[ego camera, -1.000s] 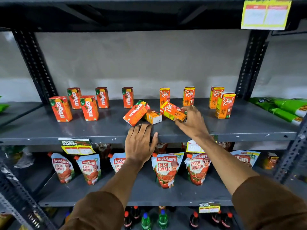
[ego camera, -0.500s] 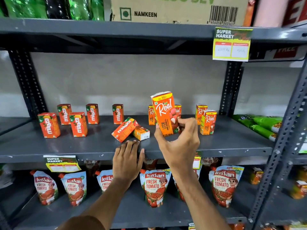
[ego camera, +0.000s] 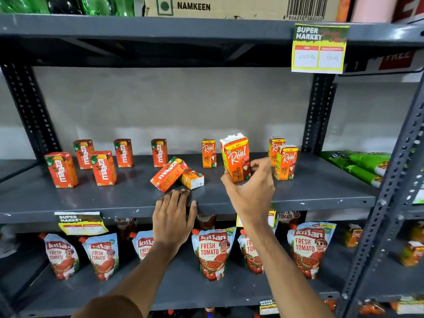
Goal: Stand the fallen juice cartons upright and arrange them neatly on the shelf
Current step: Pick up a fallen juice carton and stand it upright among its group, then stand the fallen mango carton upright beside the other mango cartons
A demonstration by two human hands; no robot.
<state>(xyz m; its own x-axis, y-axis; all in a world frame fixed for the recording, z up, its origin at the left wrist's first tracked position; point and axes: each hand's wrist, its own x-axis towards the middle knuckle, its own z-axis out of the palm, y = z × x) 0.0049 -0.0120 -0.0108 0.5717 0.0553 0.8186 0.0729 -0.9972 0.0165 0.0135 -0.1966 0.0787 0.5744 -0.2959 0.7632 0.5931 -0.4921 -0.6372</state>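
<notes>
Two fallen cartons, a Maaza carton (ego camera: 168, 174) leaning on a smaller juice carton (ego camera: 192, 179), lie mid-shelf on the grey metal shelf (ego camera: 321, 193). The right hand (ego camera: 250, 191) pinches an upright Real litchi carton (ego camera: 236, 158) between thumb and fingers, just above the shelf. The left hand (ego camera: 173, 216) rests flat and empty on the shelf's front edge.

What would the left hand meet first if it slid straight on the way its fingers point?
Most likely the fallen Maaza carton, lying tilted just beyond the left hand on the shelf; depth is hard to judge.
</notes>
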